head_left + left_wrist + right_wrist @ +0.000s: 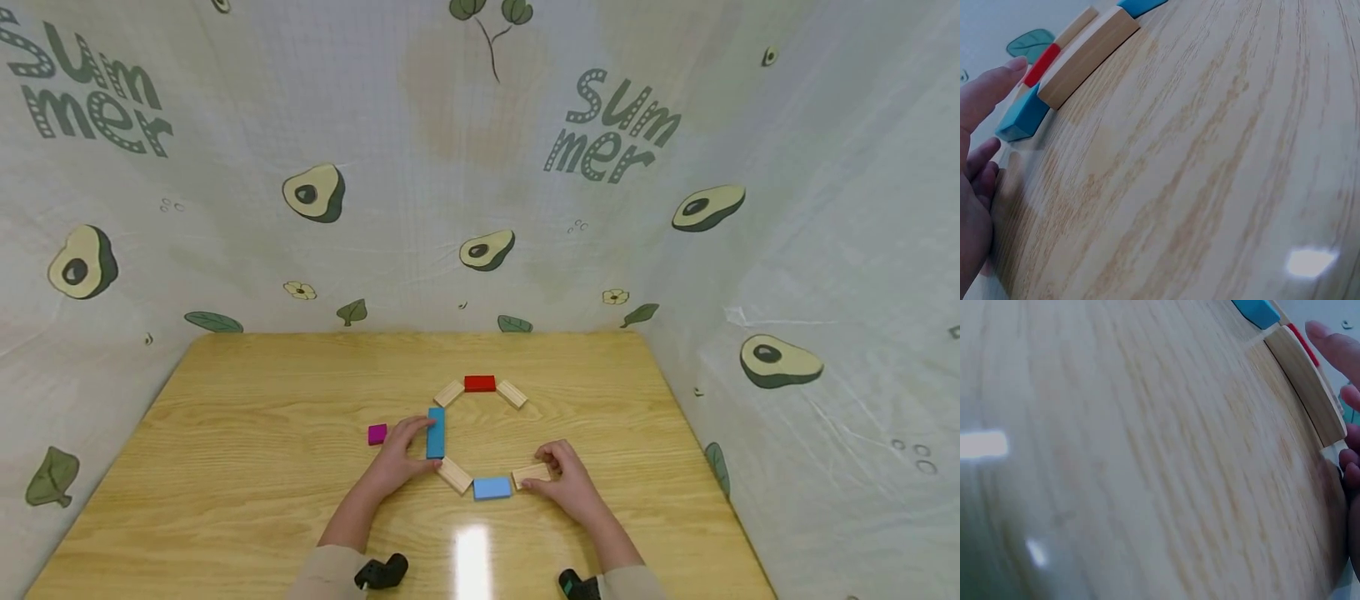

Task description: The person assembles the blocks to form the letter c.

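Observation:
My left hand [397, 458] is at the left side of a teal-blue block [436, 433], its index fingertip by the upper part and its thumb by the lower end. In the left wrist view, that block's end [1022, 119] shows beside the spread thumb and fingers. My right hand [568, 481] holds a plain wooden block [529, 477] between thumb and fingers, at the right end of a light blue block [492, 488]. Another wooden block [454, 475] slants between the teal-blue and light blue ones.
At the far side a red block [480, 383] lies between two slanted wooden blocks, the left one [449, 393] and the right one [513, 394]. Together the blocks form a partial ring. A magenta block [377, 434] lies left of it on the wooden table [262, 467]. Patterned cloth [405, 275] surrounds the table.

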`<state>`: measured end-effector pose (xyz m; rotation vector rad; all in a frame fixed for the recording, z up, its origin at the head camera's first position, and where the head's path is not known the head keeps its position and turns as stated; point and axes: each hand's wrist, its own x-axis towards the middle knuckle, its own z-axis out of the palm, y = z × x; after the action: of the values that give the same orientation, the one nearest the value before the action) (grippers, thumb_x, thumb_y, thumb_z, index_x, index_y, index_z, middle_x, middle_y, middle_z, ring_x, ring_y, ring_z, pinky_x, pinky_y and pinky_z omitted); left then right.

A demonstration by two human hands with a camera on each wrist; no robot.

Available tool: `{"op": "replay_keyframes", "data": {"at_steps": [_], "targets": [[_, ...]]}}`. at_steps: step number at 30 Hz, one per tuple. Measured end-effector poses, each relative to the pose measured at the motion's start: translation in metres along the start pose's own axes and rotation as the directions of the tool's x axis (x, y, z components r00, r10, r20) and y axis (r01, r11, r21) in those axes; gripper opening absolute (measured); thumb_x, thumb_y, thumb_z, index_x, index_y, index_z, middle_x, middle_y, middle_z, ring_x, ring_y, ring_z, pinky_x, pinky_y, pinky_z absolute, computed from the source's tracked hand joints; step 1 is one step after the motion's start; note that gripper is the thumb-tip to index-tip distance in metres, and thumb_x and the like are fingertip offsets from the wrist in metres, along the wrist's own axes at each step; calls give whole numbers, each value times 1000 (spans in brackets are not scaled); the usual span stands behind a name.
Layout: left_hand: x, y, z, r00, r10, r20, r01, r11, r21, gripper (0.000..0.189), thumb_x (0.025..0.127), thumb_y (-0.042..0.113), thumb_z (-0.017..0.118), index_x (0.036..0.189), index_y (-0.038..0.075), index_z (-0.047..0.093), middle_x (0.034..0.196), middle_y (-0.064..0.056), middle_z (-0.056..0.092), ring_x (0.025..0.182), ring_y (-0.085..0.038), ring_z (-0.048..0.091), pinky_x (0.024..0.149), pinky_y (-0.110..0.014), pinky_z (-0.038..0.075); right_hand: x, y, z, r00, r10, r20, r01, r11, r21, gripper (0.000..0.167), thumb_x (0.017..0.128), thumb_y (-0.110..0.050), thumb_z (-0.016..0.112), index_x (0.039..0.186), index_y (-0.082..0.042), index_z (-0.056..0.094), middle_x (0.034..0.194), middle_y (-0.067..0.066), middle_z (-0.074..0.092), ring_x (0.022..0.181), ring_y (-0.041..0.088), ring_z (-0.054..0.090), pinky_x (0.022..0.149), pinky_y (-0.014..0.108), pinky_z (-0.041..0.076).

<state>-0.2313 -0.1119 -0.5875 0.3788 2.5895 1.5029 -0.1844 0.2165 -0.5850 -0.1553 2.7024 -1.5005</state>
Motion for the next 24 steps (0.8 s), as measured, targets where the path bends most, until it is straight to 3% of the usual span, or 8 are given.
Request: {"op": "replay_keyframes", "data": {"at_steps": [11,18,24], "targets": [[2,1,0,1000,-11,6,11,1000,-9,69,78,29,84,139,18,54,147,-15,40,137,-39,30,108,-61,27,0,-4,1,1000,12,-19,-13,998,-56,38,72,-28,88,96,-12,62,89,1,47,79,18,42,68,31,39],[2,2,0,1000,-10,7,10,1000,-7,69,77,27,85,139,17,54,147,-16,40,138,-39,30,108,-60,25,0,-7,1,999,48,-11,-48,998,-36,37,72,-26,88,96,-12,64,92,-1,50,82,18,44,72,31,41],[1,1,-1,1000,-9,11,9,1000,-6,70,78,27,85,139,17,54,147,-15,40,137,-39,30,108,-60,26,-1,-8,2,999,32,-13,-33,999,-24,35,72,-24,88,96,-13,65,92,0,52,81,17,44,71,30,41]]}}
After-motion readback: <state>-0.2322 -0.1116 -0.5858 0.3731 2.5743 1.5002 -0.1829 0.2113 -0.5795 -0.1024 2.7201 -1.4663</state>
